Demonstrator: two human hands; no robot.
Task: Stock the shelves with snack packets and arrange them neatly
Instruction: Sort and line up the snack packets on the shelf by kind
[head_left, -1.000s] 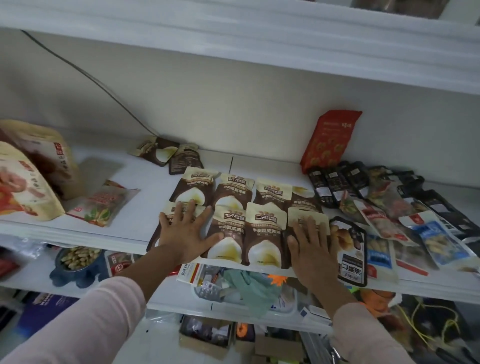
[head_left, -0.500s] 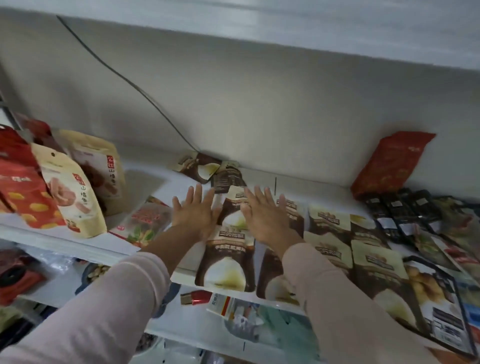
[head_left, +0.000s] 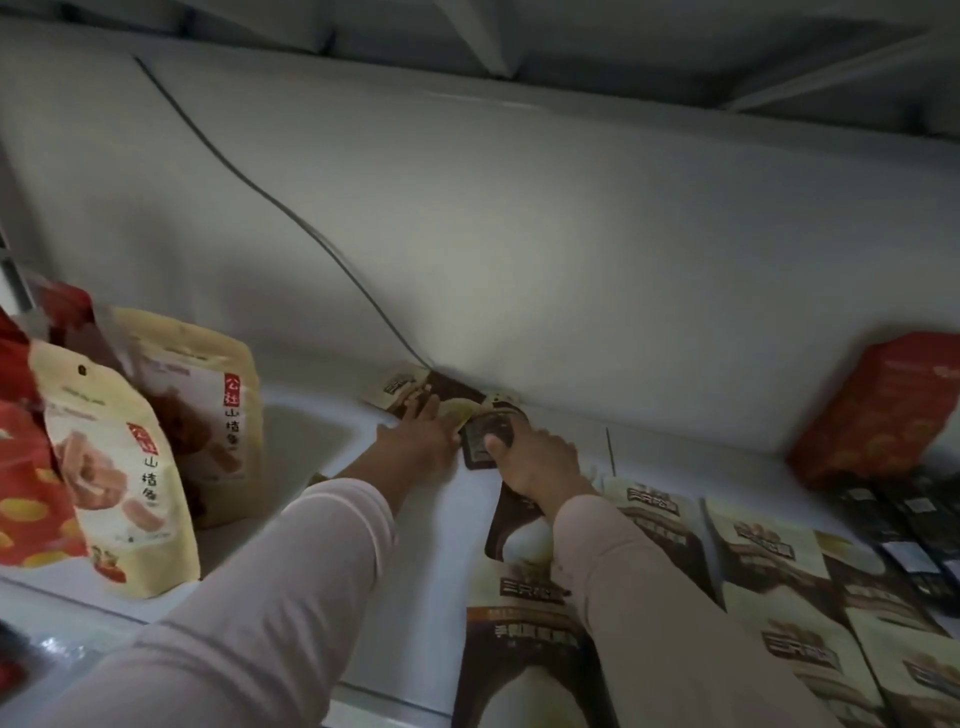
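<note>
Motion blur softens most print, and I cannot read the labels at the back. Right hand (head_left: 540, 462): thumb pressed on a small dark packet (head_left: 475, 453), fingers curled behind it with tips hidden, so a grip. Left hand (head_left: 421, 441): fingers stretched flat onto a brown-and-cream packet (head_left: 400, 387) lying against the back wall (head_left: 571, 249), just beside the dark one. Both sleeves cover part of the flat packet rows (head_left: 769, 561) on the white shelf (head_left: 431, 561). Cream bags (head_left: 119, 467) stand at left. A red bag (head_left: 872, 410) leans at right, cut off by the frame. A thin cable (head_left: 291, 214) runs down the wall.
</note>
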